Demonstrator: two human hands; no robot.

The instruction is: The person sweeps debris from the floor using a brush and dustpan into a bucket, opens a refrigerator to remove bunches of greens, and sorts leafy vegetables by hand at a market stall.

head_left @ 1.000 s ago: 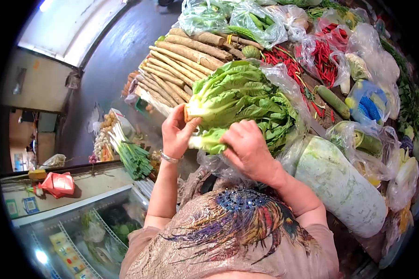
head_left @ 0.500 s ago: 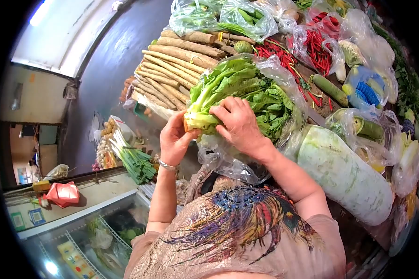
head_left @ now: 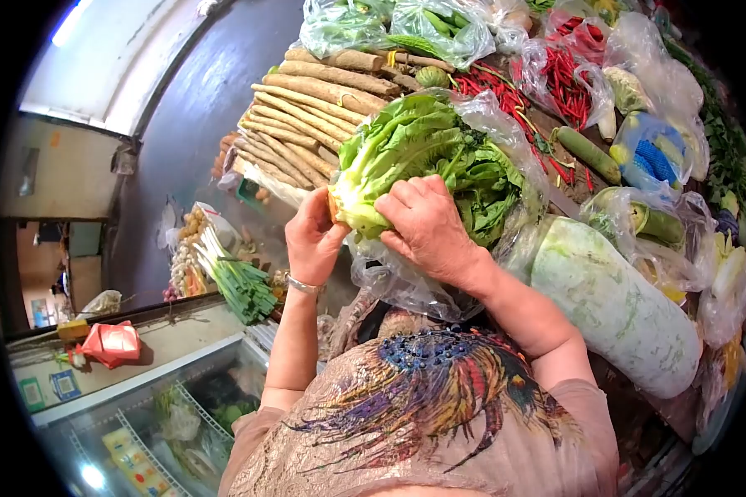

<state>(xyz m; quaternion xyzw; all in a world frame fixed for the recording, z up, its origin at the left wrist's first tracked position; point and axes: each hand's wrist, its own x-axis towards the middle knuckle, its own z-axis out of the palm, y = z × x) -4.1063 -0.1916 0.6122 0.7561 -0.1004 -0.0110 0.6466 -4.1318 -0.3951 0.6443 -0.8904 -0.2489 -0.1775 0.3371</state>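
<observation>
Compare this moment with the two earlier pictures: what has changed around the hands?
The right hand let go of the detached leaf it held on the near side a second ago; it moved away from the wearer, up to the lettuce head. That leaf is no longer visible. The left hand stayed at the lettuce's base; the winter melon stayed put.

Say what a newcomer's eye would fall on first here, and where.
Probably the green lettuce in the middle, left hand at its base, right hand on its leaves. Then the red chillies beyond it to the right, and the big pale gourd nearer, also right.
</observation>
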